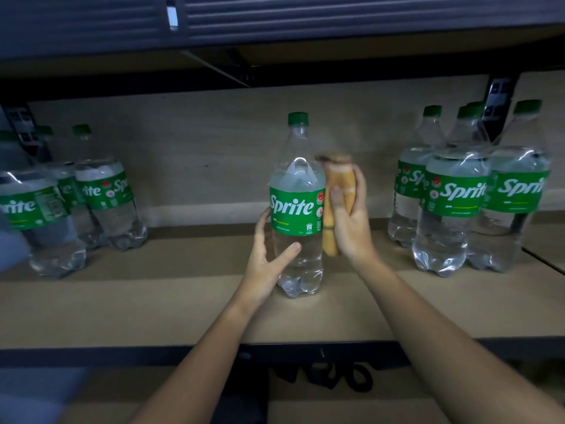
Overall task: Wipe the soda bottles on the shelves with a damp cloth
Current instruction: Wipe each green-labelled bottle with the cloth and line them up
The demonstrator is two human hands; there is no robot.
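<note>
Left hand (265, 255): forearm reaching forward, fingers and thumb curved round clear plastic green-labelled bottle (297, 209). Right hand (351, 218): raised, gripping bunched orange-yellow cloth (336, 203).

Dim light; tan wood-grain shelf board (183, 313) with dark front edge (122, 356), matching tan back panel (198, 142) behind it, dark slatted underside of 1 upper shelf (305, 16) above it, 1 black bracket (500, 105) at its rear right.
</note>
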